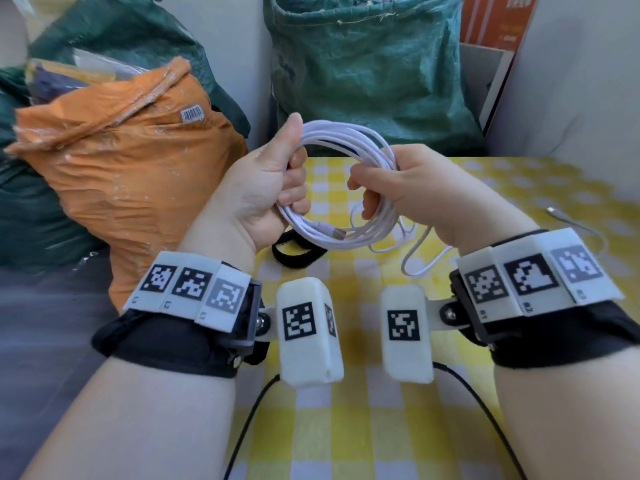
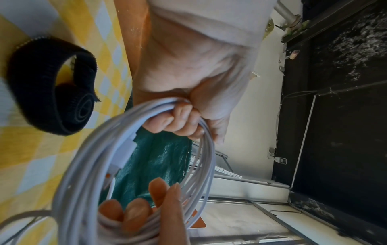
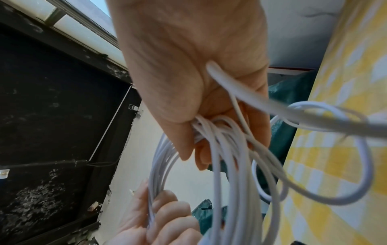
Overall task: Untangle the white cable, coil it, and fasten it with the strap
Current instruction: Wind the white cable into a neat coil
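Step in hand: coiling; the long white round cable (image 1: pixel 346 188) is mostly gathered into 1 multi-turn loop held above the yellow-and-white chequered tablecloth (image 1: pixel 381 393); untangling appears largely done, fastening not begun.

Left hand (image 1: pixel 266 188): at 9 o'clock of the loop; fingers curled round the bundled turns, thumb up along the outside; the left wrist view shows the fingers (image 2: pixel 178 122) wrapped tight on the strands.

Right hand (image 1: pixel 412 192): at 3 o'clock of the loop; fingers closed round the opposite side of the bundle; the right wrist view shows several strands crossing untidily under the grip.

Loose tail: 1 length hangs from the loop at 5 o'clock and trails on the cloth toward a free plug end (image 1: pixel 554 212) at 3 o'clock, well apart from the hands; 1 connector lies within the coil at 6 o'clock.

Strap: black hook-and-loop fabric strap (image 1: pixel 294 252), curled into a ring, on the cloth just beneath the loop at 7 o'clock; untouched.

Next move, judged: wind the remaining tail onto the loop; then hold the coil in 1 hand, freeing the other to lift the strap.

Risk, judged: turns may spring apart when 1 grip releases.

Surroundings: orange woven sack (image 1: pixel 131 174) at 10 o'clock; green woven sack (image 1: pixel 374 71) at 12 o'clock.
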Demonstrator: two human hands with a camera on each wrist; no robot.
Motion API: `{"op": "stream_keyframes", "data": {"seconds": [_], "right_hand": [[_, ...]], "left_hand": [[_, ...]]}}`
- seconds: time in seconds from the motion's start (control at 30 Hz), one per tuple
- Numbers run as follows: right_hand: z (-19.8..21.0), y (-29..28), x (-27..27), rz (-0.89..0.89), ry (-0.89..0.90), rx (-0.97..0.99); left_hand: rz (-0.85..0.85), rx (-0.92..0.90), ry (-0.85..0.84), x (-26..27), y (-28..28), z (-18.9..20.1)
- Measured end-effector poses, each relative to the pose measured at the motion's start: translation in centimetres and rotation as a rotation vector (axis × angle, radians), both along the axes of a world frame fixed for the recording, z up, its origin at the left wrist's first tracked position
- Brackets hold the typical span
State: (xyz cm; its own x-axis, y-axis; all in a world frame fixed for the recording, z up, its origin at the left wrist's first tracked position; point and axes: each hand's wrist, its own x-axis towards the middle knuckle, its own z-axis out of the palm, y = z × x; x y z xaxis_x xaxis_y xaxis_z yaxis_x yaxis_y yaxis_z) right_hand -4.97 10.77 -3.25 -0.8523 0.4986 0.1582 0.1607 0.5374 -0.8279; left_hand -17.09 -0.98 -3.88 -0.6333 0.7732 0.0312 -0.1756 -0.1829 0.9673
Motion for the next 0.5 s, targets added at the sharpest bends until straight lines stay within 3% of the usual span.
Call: {"op": "stream_keyframes", "data": {"seconds": [0.1,0.37,0.5], "right_hand": [[0.0,0.0,-0.1,-0.044,0.009,0.041],[0.4,-0.5,0.3,0.075,-0.192,0.252],[0.4,-1.0,0.1,0.109,-0.207,0.291]], "left_hand": [[0.018,-0.1,-0.015,-0.1,-0.1,-0.1],[-0.106,-0.319,0.312,0.1,-1.0,0.2],[-0.192,-0.425,0.457,0.4,-1.0,0.0]]}}
